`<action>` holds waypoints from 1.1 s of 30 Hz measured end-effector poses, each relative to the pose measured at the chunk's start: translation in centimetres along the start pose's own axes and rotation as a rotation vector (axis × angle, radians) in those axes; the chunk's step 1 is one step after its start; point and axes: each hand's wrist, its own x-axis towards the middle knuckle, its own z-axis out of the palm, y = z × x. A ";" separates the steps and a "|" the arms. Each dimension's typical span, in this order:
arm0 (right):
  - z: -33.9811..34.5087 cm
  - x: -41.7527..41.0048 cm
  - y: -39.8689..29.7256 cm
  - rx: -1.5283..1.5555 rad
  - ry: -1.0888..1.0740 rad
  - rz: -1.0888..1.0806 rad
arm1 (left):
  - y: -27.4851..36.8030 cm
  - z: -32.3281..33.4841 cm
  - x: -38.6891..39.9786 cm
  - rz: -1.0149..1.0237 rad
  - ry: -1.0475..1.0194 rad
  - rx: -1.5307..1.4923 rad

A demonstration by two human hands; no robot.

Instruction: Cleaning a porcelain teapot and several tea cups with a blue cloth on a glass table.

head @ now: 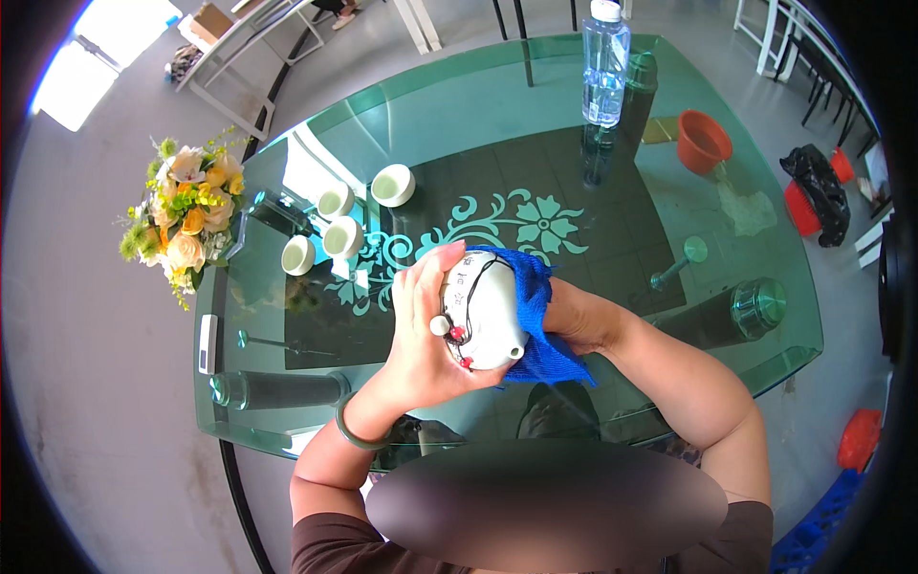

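Note:
A white ceramic teapot [488, 308] with dark writing, a black cord and red beads is held over the near half of the glass table. My left hand [423, 330] grips it from the left, fingers around its side, with the spout pointing towards me. Against the teapot's right side lies a blue cloth [538, 316]; my right hand [581, 316] holds the cloth there, its fingers largely hidden behind it. Several small white cups, one of them a cup [393, 186] apart from the others, stand beyond my left hand.
The glass table [445, 79] carries a clear plastic bottle [604, 72] at the far side and an orange-red plastic bowl [703, 141] at the far right. A flower arrangement [188, 215] stands at the left edge, near a white device [207, 344]. Black bag [817, 194] on the right, beyond the table.

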 end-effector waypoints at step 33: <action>0.9 0.8 0.0 -0.145 0.413 -0.156 | 0.5 0.2 -0.3 0.092 0.007 0.216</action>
